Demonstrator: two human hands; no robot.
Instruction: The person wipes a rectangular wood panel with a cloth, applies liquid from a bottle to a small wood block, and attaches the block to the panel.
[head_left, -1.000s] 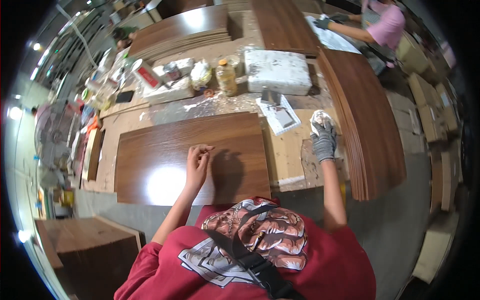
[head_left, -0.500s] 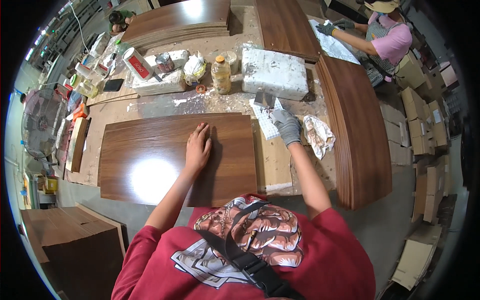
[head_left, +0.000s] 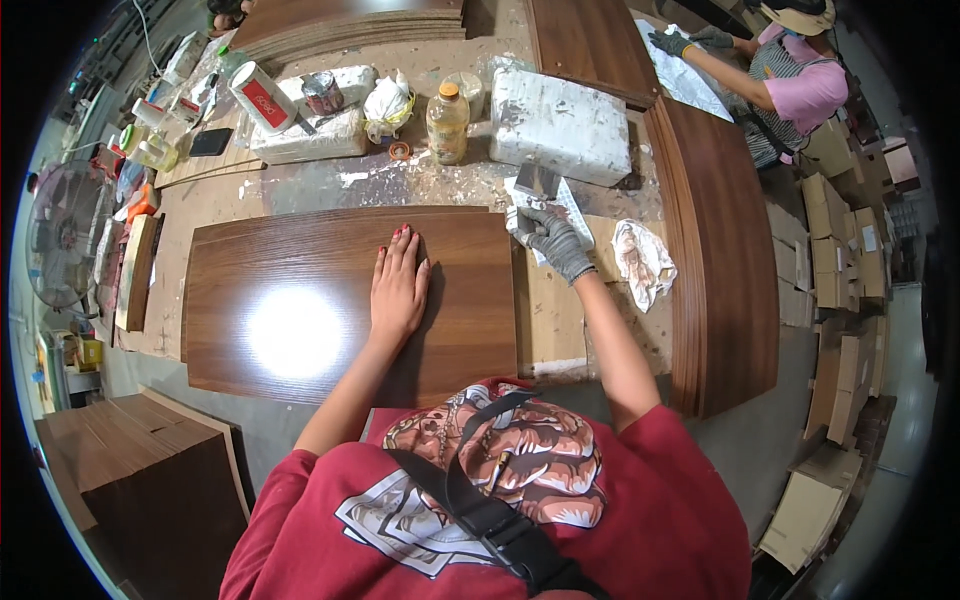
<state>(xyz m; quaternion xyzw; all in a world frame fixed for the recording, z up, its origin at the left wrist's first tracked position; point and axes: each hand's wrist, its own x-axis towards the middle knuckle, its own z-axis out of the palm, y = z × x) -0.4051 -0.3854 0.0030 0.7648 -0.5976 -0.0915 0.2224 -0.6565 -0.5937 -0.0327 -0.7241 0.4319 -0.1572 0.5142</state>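
Note:
My left hand (head_left: pixel 400 285), bare, lies flat on a dark brown wood-grain panel (head_left: pixel 250 255), its fingers stretched toward the far edge. Another panel edge shows beneath this one. Just past the panel's right edge, my right hand (head_left: pixel 560 245) wears a grey glove and grips a small pale flat piece (head_left: pixel 518 224), whose kind I cannot make out. Close beyond the glove, a small dark square plate (head_left: pixel 537 181) rests on a white patterned sheet (head_left: pixel 572 208). A stained white rag (head_left: pixel 642 262) lies crumpled to the right of the glove.
A stack of brown panels (head_left: pixel 715 270) runs along the right side. Farther back stand a wrapped white block (head_left: pixel 558 125), a bottle with an orange cap (head_left: pixel 447 125), a white canister (head_left: pixel 263 98) and a tin (head_left: pixel 322 93). A co-worker (head_left: pixel 800 85) in grey gloves handles white sheeting at far right.
My right hand has moved left with the pale piece, toward the panel's right edge. My left hand stays flat on the panel. The whole view has shifted slightly.

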